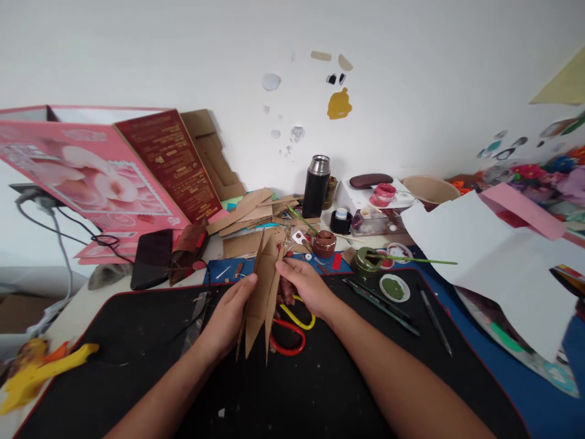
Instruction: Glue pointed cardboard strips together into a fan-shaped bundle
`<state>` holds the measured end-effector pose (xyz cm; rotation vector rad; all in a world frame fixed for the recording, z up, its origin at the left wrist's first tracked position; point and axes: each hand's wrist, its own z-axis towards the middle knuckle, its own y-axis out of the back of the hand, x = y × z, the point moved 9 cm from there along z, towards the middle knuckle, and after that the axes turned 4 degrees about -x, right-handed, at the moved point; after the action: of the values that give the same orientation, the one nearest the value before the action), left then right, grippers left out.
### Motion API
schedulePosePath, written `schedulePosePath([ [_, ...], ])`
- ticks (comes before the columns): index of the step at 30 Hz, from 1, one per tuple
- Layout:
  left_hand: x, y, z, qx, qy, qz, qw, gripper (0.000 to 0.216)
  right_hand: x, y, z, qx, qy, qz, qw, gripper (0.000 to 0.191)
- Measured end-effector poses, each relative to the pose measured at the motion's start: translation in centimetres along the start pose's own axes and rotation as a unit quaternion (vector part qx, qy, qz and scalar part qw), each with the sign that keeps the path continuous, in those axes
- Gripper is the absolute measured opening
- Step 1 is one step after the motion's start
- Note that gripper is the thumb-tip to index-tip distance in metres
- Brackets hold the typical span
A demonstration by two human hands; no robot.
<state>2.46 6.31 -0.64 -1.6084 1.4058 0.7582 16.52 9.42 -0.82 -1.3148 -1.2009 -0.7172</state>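
Observation:
Both hands hold up a folded brown cardboard piece [264,286] with pointed ends, above the black mat [137,353]. My left hand [228,314] grips its left side, fingers wrapped on it. My right hand [307,288] pinches its right side near the top. Under the cardboard lie scissors [292,329] with red and yellow handles.
Cardboard strips [249,216] are piled behind. A black flask [316,186], brown pot [324,243], green paint jar with brush [368,261], paint lid [393,286] and pens [434,320] sit at the right. A pink box [91,177], phone [152,258] and white paper sheet [489,256] flank the mat.

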Motion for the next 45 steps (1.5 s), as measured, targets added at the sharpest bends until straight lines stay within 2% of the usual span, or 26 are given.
schedulePosePath([
  [3, -0.9, 0.7, 0.1, -0.03, -0.047, 0.031, 0.998, 0.061, 0.0, -0.2, 0.0, 0.006, 0.0, -0.003, 1.0, 0.06],
  [9, -1.5, -0.4, -0.6, 0.048, -0.069, 0.046, 0.995, 0.073, 0.4, -0.2, -0.1, 0.002, 0.01, -0.022, 1.0, 0.06],
  [15, -1.9, -1.0, -0.7, 0.062, -0.086, 0.068, 0.992, 0.074, 0.4, -0.2, -0.2, 0.0, 0.002, -0.036, 0.999, 0.058],
  [17, -2.0, -0.6, -0.3, 0.039, -0.093, 0.04, 0.994, 0.071, 0.3, -0.3, -0.2, 0.002, -0.003, -0.035, 0.999, 0.058],
  [21, -2.4, 1.2, 0.6, -0.025, -0.107, -0.119, 0.987, 0.065, 0.2, -0.9, -0.5, 0.022, -0.003, -0.07, 0.997, 0.058],
  [24, -3.4, 1.2, 1.1, 0.008, -0.134, -0.189, 0.973, 0.06, 0.1, -1.7, -1.1, 0.046, 0.01, -0.136, 0.99, 0.051],
  [27, -3.6, 1.0, 1.2, 0.039, -0.128, -0.203, 0.97, 0.058, 0.2, -2.0, -1.5, 0.032, 0.037, -0.227, 0.973, 0.039],
  [31, -3.6, 0.5, 0.8, 0.051, -0.111, -0.201, 0.972, 0.058, 0.2, -1.9, -1.6, 0.014, 0.029, -0.259, 0.965, 0.043],
  [33, -3.6, 0.3, 0.7, 0.043, -0.111, -0.197, 0.973, 0.057, 0.1, -1.9, -1.6, 0.02, 0.022, -0.249, 0.968, 0.044],
  [35, -3.6, 0.7, 0.7, 0.011, -0.119, -0.185, 0.975, 0.056, 0.1, -2.0, -1.6, 0.031, 0.024, -0.259, 0.965, 0.046],
  [38, -3.7, 2.4, 0.7, -0.064, -0.159, -0.144, 0.975, 0.056, 0.0, -2.3, -1.7, 0.055, 0.037, -0.262, 0.963, 0.042],
  [41, -3.8, 3.9, 0.5, -0.114, -0.204, -0.058, 0.971, 0.058, 0.2, -2.4, -1.8, 0.062, 0.05, -0.241, 0.967, 0.036],
  [43, -3.7, 4.2, 0.4, -0.115, -0.216, 0.004, 0.969, 0.062, 0.7, -2.5, -1.9, 0.056, 0.065, -0.266, 0.96, 0.034],
  [45, -3.2, 3.7, 0.5, -0.084, -0.206, 0.051, 0.974, 0.068, 1.5, -2.8, -2.1, 0.045, 0.093, -0.329, 0.939, 0.035],
])
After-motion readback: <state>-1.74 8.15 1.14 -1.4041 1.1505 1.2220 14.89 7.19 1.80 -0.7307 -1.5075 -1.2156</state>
